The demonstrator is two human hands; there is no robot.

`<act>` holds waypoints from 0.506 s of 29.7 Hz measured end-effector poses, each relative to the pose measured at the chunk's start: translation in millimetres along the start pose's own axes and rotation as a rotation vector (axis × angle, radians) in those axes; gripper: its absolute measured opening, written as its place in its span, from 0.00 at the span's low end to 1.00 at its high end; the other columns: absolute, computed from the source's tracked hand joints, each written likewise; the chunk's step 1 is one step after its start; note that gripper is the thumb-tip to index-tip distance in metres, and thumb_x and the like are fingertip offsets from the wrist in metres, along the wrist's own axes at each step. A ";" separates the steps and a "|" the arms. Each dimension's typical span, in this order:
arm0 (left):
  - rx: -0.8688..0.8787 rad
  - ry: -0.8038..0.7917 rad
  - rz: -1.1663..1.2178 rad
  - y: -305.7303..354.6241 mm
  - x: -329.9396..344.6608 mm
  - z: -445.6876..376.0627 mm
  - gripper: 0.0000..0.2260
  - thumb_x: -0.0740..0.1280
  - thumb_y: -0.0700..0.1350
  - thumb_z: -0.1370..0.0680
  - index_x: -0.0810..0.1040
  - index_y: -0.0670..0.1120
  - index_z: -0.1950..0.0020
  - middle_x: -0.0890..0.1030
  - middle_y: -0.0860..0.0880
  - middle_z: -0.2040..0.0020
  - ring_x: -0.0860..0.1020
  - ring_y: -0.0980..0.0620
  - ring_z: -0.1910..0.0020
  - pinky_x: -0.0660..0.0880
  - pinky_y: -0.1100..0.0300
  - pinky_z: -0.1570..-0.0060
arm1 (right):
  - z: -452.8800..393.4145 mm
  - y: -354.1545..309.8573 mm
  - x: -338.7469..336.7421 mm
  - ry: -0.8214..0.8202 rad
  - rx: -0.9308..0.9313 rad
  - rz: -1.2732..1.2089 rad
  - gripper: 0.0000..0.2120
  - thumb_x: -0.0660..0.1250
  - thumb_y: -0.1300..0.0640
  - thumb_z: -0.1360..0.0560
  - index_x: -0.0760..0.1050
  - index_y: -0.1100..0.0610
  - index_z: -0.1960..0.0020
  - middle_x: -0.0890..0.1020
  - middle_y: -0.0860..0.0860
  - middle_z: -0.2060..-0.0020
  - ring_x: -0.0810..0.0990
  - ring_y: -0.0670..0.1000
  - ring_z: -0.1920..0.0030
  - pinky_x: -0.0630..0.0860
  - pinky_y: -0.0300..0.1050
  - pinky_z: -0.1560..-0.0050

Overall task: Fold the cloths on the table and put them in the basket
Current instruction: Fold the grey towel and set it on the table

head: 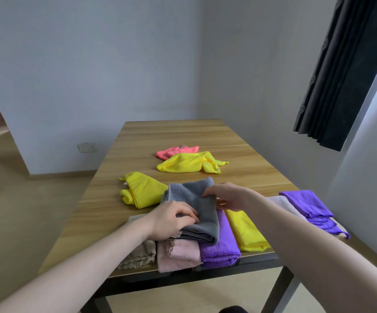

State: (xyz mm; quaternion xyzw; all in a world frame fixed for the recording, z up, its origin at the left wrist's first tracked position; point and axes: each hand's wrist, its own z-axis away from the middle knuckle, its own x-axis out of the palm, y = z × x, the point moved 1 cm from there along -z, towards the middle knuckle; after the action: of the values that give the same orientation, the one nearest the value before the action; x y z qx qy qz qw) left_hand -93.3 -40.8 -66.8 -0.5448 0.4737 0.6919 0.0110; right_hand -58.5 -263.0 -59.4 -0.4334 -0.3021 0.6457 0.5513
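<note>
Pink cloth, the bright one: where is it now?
Head view: the bright pink cloth lies crumpled at the far middle of the table, just behind and touching the far yellow cloth, away from both hands.

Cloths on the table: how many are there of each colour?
Yellow: 3
Purple: 2
Pale pink: 2
Coral pink: 1
Grey: 1, held by the left hand and right hand
Beige: 1
Total: 10
</note>
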 end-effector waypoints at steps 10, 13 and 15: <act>0.069 0.078 -0.141 -12.3 6.9 20.8 0.13 0.63 0.48 0.17 0.83 0.53 0.36 0.78 0.59 0.32 0.72 0.65 0.32 0.66 0.63 0.28 | 20.8 -7.8 0.1 -0.084 -0.362 0.046 0.14 0.68 0.73 0.30 0.77 0.62 0.47 0.81 0.58 0.55 0.81 0.56 0.54 0.79 0.52 0.53; 0.130 0.111 -0.195 -12.9 11.1 28.2 0.14 0.62 0.48 0.16 0.81 0.52 0.32 0.77 0.57 0.30 0.70 0.63 0.30 0.63 0.65 0.28 | 33.2 -8.2 2.6 -0.079 -0.490 0.210 0.15 0.69 0.72 0.35 0.73 0.58 0.53 0.77 0.55 0.61 0.77 0.52 0.60 0.77 0.51 0.59; 0.171 0.098 -0.256 -12.1 10.9 32.7 0.16 0.60 0.49 0.16 0.79 0.52 0.30 0.76 0.57 0.29 0.69 0.62 0.29 0.62 0.66 0.27 | 40.1 -7.6 3.6 -0.047 -0.573 0.328 0.16 0.68 0.72 0.35 0.72 0.56 0.54 0.75 0.51 0.64 0.74 0.49 0.65 0.75 0.47 0.65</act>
State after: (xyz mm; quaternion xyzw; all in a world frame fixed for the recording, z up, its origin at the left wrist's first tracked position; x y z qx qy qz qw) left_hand -115.6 -17.7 -84.4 -0.6308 0.4577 0.6145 0.1225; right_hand -91.0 -254.3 -35.9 -0.5989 -0.4102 0.6244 0.2884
